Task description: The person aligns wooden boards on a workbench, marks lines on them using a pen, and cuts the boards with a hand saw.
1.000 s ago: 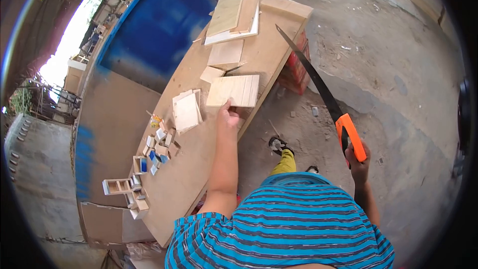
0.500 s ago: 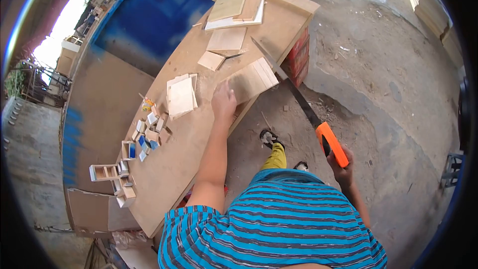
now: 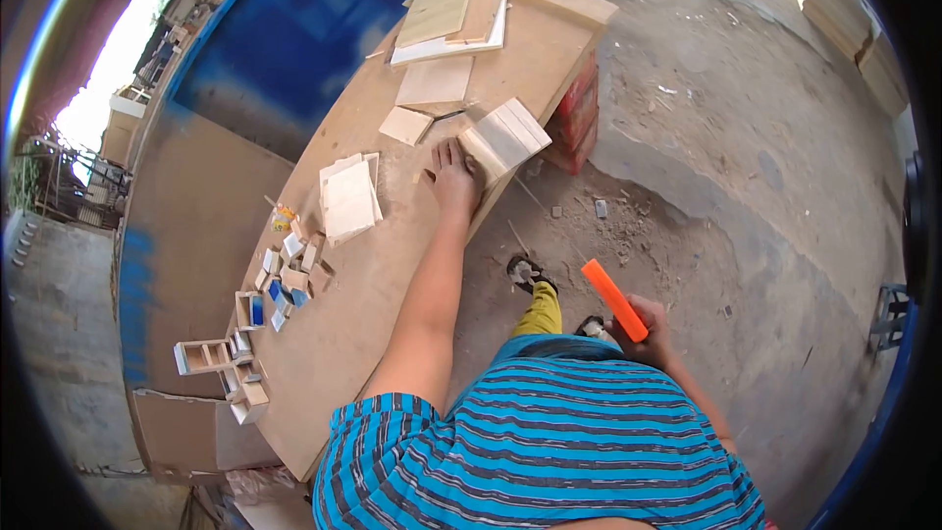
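My right hand (image 3: 645, 327) is wrapped around the orange handle of a handsaw (image 3: 614, 300), off the table's edge above the floor. Its blade is seen nearly edge-on, a thin line running toward a wooden board (image 3: 505, 139). That board lies at the table's near edge, with lines across its right end. My left hand (image 3: 454, 180) rests on the table against the board's left end, fingers stretched out and slightly apart. Close by are a small wooden square (image 3: 405, 125) and a thin dark tool (image 3: 449, 115), partly hidden.
The long wooden table (image 3: 363, 285) carries stacked panels (image 3: 440, 2), thin wood sheets (image 3: 349, 198) and several small wooden blocks (image 3: 294, 280). Beneath its right edge stands a red crate (image 3: 576, 123). Debris (image 3: 628, 226) litters the floor.
The saw has turned so its blade shows edge-on, and its handle has moved left. The board has shifted and now looks shorter. My left hand has slid to its left end, fingers flatter.
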Available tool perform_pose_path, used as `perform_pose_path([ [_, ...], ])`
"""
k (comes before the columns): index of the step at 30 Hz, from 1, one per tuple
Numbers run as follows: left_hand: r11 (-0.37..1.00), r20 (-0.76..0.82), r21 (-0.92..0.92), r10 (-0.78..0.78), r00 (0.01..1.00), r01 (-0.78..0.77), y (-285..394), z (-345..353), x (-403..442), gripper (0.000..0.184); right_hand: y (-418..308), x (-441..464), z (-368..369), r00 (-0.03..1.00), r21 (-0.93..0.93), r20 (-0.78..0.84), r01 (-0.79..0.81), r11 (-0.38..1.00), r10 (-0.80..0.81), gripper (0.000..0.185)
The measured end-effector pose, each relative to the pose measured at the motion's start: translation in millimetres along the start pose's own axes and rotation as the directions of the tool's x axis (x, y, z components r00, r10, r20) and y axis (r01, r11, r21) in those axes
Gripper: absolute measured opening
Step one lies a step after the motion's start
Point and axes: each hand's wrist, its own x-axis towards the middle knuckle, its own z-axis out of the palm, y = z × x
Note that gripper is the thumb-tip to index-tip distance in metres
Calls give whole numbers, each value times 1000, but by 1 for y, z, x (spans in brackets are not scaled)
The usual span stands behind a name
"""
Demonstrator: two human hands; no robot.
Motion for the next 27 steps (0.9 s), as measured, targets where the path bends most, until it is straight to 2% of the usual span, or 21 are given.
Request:
perform_pose_path([
  [1, 1000, 1, 12, -9, 1000, 9, 0, 3, 1, 56, 5, -1, 2, 999, -62, 28, 37, 997, -35, 21],
  [5, 998, -14, 21, -65, 998, 65, 9, 8, -2, 57, 16, -9, 11, 995, -97, 90, 54, 994, -45, 32],
  [8, 996, 22, 5, -93, 995, 93, 21, 3, -4, 57, 8, -9, 11, 997, -25, 80, -9, 1000, 11, 32],
  [11, 994, 22, 50, -99, 995, 97, 24, 3, -4, 58, 7, -10, 9, 991, -33, 121, -60, 998, 64, 30],
  [14, 997, 45, 41, -72, 996, 70, 21, 7, -1, 60, 14, -12, 12, 959, 53, 130, -261, 964, 253, 28],
  [17, 999, 60, 43, -34, 998, 32, 17, 12, 5, 62, 13, -10, 15, 977, -47, 121, -169, 984, 174, 25],
  [20, 1000, 31, -11, -4, 1000, 4, 18, 15, 4, 63, 5, -7, 15, 974, 20, 140, -183, 983, 178, 23],
  [27, 997, 19, 31, 64, 998, -65, 16, 15, 0, 65, -5, 14, 28, 969, -89, 124, -205, 975, 215, 21],
])
